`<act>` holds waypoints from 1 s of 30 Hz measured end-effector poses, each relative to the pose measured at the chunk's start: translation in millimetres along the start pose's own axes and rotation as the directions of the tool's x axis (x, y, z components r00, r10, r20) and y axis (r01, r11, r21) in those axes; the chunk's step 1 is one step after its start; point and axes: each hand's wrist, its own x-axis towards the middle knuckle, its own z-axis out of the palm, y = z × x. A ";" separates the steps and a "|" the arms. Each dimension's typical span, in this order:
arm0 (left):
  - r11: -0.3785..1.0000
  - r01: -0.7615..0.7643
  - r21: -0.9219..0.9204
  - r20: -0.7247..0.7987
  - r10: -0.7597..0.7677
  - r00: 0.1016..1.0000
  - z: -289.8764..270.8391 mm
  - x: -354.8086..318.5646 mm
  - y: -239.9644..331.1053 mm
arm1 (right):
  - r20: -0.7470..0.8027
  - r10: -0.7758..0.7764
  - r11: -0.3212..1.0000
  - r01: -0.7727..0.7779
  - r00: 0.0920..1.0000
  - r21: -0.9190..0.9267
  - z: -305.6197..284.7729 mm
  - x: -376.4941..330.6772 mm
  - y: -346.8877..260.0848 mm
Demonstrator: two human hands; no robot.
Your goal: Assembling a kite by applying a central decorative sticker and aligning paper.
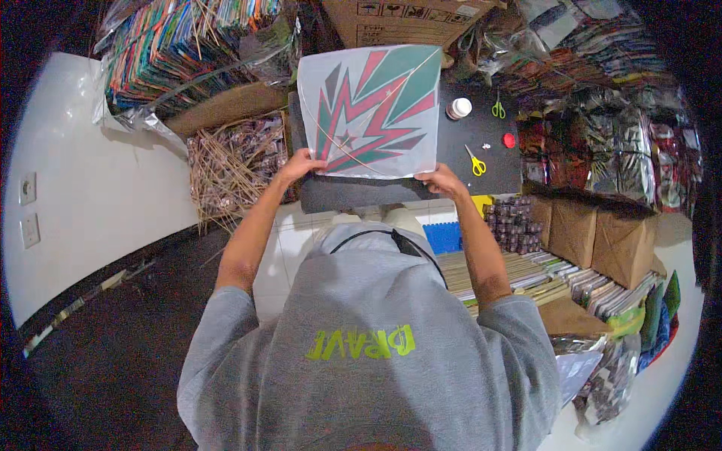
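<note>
A square paper kite (410, 143), white with a jagged red, green and grey pattern, lies over the dark table (331, 197) in front of me. Thin sticks cross it, one bowed and one running corner to corner. At its lower left corner my left hand (303, 163) pinches the near edge. My right hand (442, 181) has its fingers closed on the lower right corner. To the right of the kite are a white jar (459, 109), yellow scissors (476, 163), a red lid (509, 140) and small green-handled scissors (499, 108).
Left of the table stands a box heaped with thin sticks (229, 169), below a stack of colourful folded sheets (173, 56). A cardboard box (406, 26) sits at the back. Plastic-wrapped bundles (602, 150), brown cartons (620, 233) and dark spools (514, 224) line the right side.
</note>
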 end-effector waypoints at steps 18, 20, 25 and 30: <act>0.869 0.064 0.491 -0.439 0.183 0.880 16.8 53.1 -16.3 | 0.045 -0.271 0.926 0.273 0.961 -0.260 -49.8 99.8 -5.6; 0.910 -0.058 0.411 -0.455 0.260 0.852 22.8 56.6 -12.4 | -0.012 -0.338 0.892 0.316 0.941 -0.323 -60.3 112.1 2.6; 0.855 0.046 0.516 -0.479 0.244 0.843 23.3 61.0 -17.8 | -0.013 -0.379 0.880 0.356 0.925 -0.314 -71.8 128.5 3.9; 0.859 -0.065 0.509 -0.474 0.343 0.811 24.1 62.7 -29.5 | -0.030 -0.396 0.841 0.350 0.918 -0.412 -88.6 124.8 -7.8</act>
